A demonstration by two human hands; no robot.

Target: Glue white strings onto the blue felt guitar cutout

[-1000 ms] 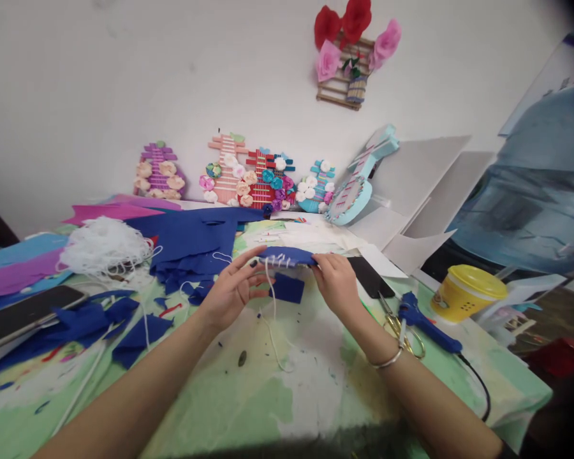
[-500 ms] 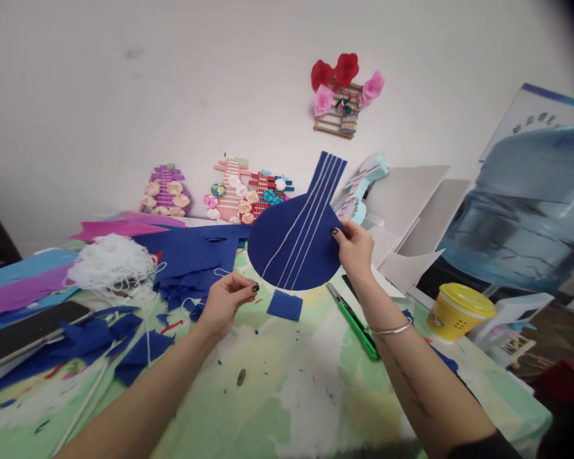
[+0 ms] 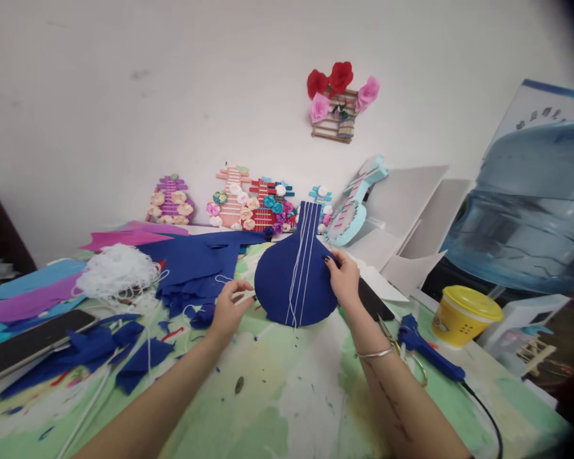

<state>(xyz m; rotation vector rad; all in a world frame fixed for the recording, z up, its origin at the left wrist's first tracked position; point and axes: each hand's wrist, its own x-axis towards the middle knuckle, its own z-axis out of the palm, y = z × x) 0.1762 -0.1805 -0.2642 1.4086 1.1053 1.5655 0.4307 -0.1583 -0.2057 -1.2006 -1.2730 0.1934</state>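
Note:
My right hand (image 3: 343, 277) grips the right edge of a dark blue pipa-shaped cutout (image 3: 272, 280), thumb in front and the other fingers behind. The cutout stands nearly upright at the table, its narrow neck on top. Several white strings (image 3: 307, 255) run down its face; the left ones bow and cross near the bottom. Beside the cutout's left edge, my left hand (image 3: 230, 312) has its fingers apart, with nothing visible in them. Close to my right forearm lie gold-handled scissors (image 3: 414, 363) and a blue hot glue gun (image 3: 428, 347) with a black cord.
On the left lie a tangle of white yarn (image 3: 119, 271), blue felt scraps (image 3: 191, 261) and a phone (image 3: 33, 344). Decorated small instruments (image 3: 232, 197) lean on the back wall. A yellow tub (image 3: 466, 319) and a large water bottle (image 3: 530, 210) stand at right.
The cutout has come down to the table and turned from tilted to upright. Its strings have shifted closer together. My left hand's fingers have parted from a pinch.

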